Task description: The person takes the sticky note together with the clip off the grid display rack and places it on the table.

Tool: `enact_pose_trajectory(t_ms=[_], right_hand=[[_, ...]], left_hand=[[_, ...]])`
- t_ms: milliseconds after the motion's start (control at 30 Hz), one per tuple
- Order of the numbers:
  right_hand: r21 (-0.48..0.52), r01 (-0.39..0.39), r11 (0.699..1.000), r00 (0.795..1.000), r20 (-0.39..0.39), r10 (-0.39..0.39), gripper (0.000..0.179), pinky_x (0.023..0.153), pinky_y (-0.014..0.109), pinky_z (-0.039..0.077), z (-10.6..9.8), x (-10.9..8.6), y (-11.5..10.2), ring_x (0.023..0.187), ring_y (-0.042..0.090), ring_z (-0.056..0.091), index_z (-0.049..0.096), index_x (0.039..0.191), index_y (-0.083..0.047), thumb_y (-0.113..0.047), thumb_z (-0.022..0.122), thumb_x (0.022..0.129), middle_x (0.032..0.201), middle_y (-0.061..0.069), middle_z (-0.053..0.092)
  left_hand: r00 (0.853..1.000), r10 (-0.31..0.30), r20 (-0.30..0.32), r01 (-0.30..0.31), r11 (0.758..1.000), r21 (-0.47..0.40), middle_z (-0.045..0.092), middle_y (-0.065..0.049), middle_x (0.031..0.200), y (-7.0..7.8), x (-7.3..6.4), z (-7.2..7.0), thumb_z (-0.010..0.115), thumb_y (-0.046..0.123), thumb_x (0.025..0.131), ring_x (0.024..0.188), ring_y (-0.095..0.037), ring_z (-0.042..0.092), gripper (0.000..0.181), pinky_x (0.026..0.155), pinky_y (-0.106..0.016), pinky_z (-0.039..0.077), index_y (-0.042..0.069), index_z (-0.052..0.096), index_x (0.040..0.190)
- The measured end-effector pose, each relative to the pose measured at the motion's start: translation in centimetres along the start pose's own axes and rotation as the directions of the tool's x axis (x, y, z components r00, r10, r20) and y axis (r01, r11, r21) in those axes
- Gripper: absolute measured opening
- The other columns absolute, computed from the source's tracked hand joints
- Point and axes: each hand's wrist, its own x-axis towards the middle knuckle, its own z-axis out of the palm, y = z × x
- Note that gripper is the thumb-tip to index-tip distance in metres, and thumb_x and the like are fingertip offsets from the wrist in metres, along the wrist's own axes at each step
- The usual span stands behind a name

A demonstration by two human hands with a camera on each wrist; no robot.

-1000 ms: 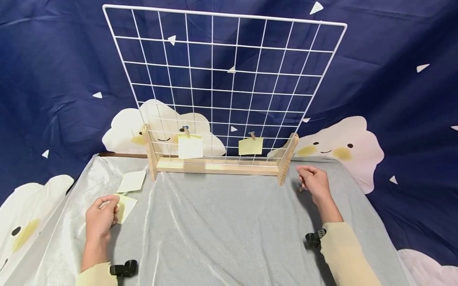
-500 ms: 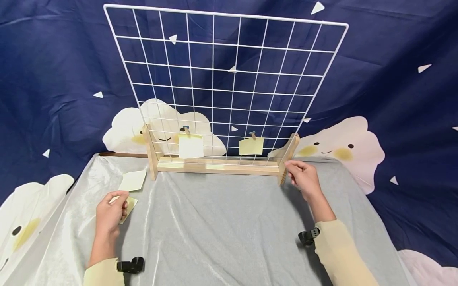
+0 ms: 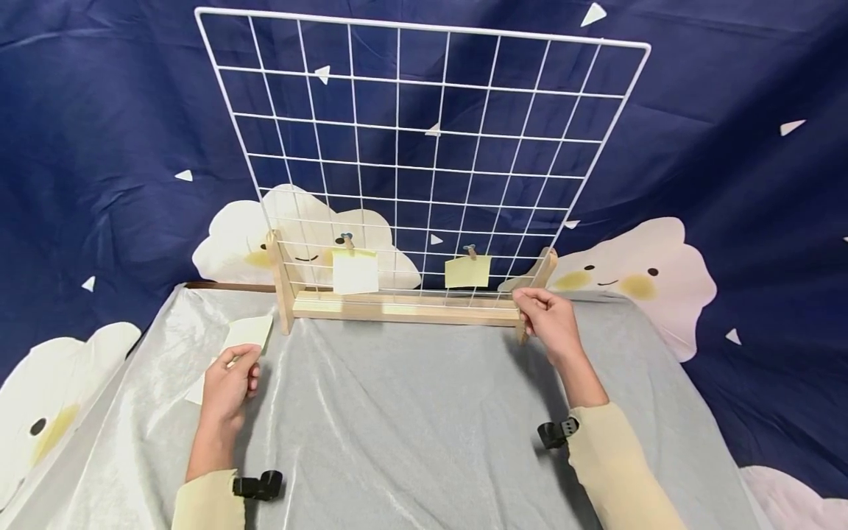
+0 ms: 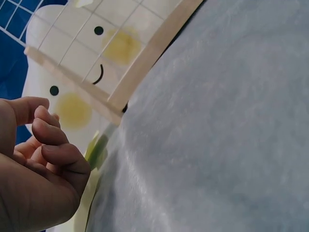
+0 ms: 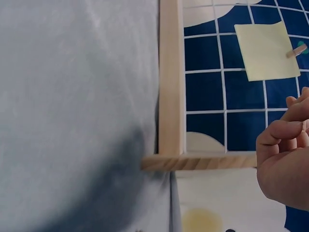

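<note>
Grey cloth [image 3: 397, 412]: rumpled below the left fingers [image 3: 240, 350] and right fingers [image 3: 535, 294].
Navy backdrop [image 3: 729, 59]: I see it rising beyond both, dotted with white triangles [image 3: 792, 127].
Right cloud [image 3: 623, 258]: smiling there, right of the right fingers!
Left cloud [image 3: 82, 368]: well left of the left fingers.

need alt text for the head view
A person's left hand is over loose notes on grey cloth, right hand near the right end of a wooden stand, which holds a white wire grid with two pegged notes.
</note>
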Motion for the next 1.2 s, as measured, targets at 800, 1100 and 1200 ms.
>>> enact_pose_trajectory(t_ms=[800, 1100, 1200], right_hand=[[-0.035, 0.148, 0.988, 0.983, 0.119, -0.143, 0.031, 0.048, 0.021, 0.034, 3.8, 0.4, -3.2, 0.05, 0.008, 0.042, 0.068, 0.113, 0.008, -0.02, 0.069, 0.098, 0.061, -0.003, 0.052], [-0.031, 0.174, 0.984, 0.974, 0.156, -0.167, 0.029, 0.048, 0.022, 0.038, 4.8, 0.6, -4.3, 0.048, 0.009, 0.044, 0.069, 0.114, 0.007, -0.017, 0.069, 0.099, 0.061, -0.002, 0.054], [-0.012, 0.185, 0.983, 0.968, 0.174, -0.18, 0.029, 0.047, 0.021, 0.038, 5.1, 0.8, -4.4, 0.047, 0.009, 0.044, 0.067, 0.116, 0.01, -0.014, 0.067, 0.099, 0.061, -0.002, 0.055]], left_hand=[[0.977, 0.005, 0.211, 0.017, 0.995, -0.101, 0.05, 0.004, 0.061, 1.0, -0.5, 4.4, 0.06, 0.013, 0.103, 0.048, -0.005, 0.042, 0.004, 0.046, -0.02, 0.037, 0.009, 0.061, 0.101], [0.971, -0.002, 0.238, 0.02, 0.997, -0.073, 0.051, 0.005, 0.06, 1.4, -0.3, 5.3, 0.061, 0.014, 0.103, 0.048, -0.005, 0.042, 0.007, 0.048, -0.02, 0.038, 0.009, 0.057, 0.104], [0.97, -0.004, 0.243, 0.021, 0.997, -0.069, 0.051, 0.005, 0.06, 1.5, -0.3, 5.5, 0.061, 0.014, 0.102, 0.048, -0.005, 0.042, 0.007, 0.048, -0.02, 0.038, 0.009, 0.057, 0.105]])
